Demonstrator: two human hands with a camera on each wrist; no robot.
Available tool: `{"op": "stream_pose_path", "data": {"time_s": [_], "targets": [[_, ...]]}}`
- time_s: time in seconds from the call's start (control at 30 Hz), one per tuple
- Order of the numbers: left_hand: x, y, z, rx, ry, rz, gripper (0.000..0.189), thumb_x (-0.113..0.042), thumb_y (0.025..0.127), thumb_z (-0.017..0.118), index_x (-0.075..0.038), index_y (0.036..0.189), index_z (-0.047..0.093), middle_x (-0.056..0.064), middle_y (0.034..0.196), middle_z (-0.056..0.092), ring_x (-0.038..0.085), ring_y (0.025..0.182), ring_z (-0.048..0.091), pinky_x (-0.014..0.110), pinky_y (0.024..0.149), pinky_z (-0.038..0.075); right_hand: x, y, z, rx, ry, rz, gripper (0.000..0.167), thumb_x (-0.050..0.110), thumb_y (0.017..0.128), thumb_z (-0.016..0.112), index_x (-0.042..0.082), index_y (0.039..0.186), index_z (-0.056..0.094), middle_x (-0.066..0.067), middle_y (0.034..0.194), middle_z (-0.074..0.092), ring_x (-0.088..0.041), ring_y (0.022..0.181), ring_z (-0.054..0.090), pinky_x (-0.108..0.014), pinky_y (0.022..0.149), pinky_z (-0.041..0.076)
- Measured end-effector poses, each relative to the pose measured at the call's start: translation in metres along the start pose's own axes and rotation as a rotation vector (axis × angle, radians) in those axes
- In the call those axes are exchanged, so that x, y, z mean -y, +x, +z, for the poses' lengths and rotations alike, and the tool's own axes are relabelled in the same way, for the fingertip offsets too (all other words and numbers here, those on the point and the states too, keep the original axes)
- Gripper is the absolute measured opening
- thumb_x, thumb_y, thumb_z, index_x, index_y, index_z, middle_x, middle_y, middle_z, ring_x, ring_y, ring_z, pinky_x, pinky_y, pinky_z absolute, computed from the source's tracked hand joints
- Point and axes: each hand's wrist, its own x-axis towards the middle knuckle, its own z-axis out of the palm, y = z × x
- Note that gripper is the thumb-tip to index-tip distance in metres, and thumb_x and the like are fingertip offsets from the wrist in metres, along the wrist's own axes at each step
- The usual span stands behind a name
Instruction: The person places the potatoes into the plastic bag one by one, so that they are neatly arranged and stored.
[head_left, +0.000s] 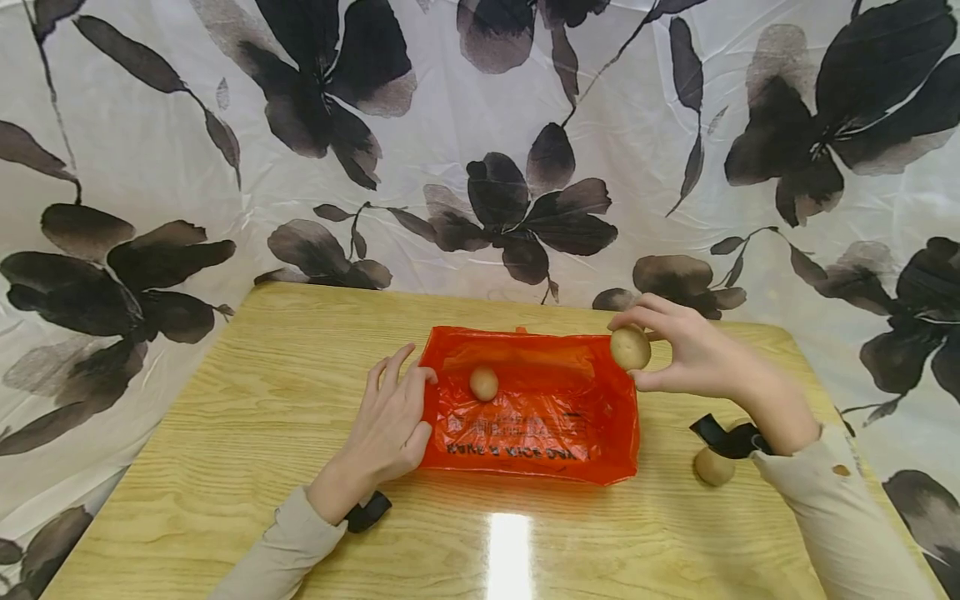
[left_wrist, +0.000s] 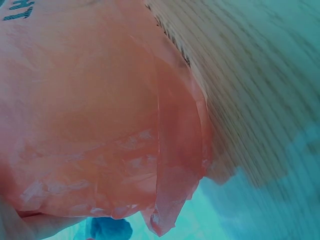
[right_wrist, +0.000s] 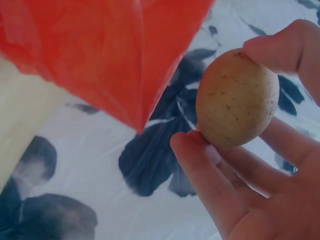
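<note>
A red plastic bag (head_left: 525,462) with dark printed lettering stands on the table, its mouth spread into a rough rectangle. Inside it, left of the middle, lies a small round potato (head_left: 483,383). My left hand (head_left: 386,425) holds the bag's left rim; in the left wrist view the bag wall (left_wrist: 100,110) hides most of that hand. Over the bag's far right corner, my right hand (head_left: 686,350) pinches another potato (right_wrist: 237,97), pale brown with dark specks, between thumb and fingertips. A further potato (head_left: 714,467) sits on the table below the right wrist, partly covered by a black strap.
The bag rests on a light wood-grain table (head_left: 247,433). Behind it hangs a white cloth (head_left: 435,100) with dark flowers. Black straps (head_left: 367,512) are at both wrists.
</note>
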Motion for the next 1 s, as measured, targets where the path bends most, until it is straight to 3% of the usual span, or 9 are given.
{"op": "stream_pose_path", "data": {"time_s": [0.33, 0.7, 1.0], "targets": [[0.000, 0.000, -0.001, 0.008, 0.004, 0.000, 0.040, -0.011, 0.071, 0.037, 0.000, 0.107, 0.048, 0.014, 0.103, 0.060, 0.044, 0.139, 0.030, 0.062, 0.107, 0.022, 0.016, 0.019, 0.011, 0.158, 0.029, -0.014, 0.048, 0.012, 0.066, 0.074, 0.009, 0.114, 0.066, 0.003, 0.109, 0.059, -0.009, 0.085, 0.056, -0.031, 0.071, 0.051], [0.000, -0.001, 0.000, 0.001, 0.012, 0.011, 0.041, -0.011, 0.070, 0.037, 0.002, 0.106, 0.050, 0.014, 0.103, 0.060, 0.045, 0.138, 0.032, 0.061, 0.106, 0.023, 0.025, 0.038, 0.030, 0.234, 0.044, -0.070, 0.044, 0.014, 0.066, 0.074, 0.010, 0.109, 0.067, 0.003, 0.103, 0.058, -0.012, 0.087, 0.054, -0.030, 0.072, 0.050], [-0.001, -0.001, -0.001, 0.004, 0.003, 0.007, 0.041, -0.011, 0.070, 0.036, 0.002, 0.107, 0.049, 0.014, 0.103, 0.059, 0.044, 0.139, 0.030, 0.062, 0.107, 0.022, 0.037, 0.055, 0.046, 0.360, 0.059, -0.064, 0.047, 0.012, 0.068, 0.073, 0.007, 0.114, 0.065, -0.002, 0.104, 0.058, -0.015, 0.085, 0.057, -0.031, 0.073, 0.050]]}}
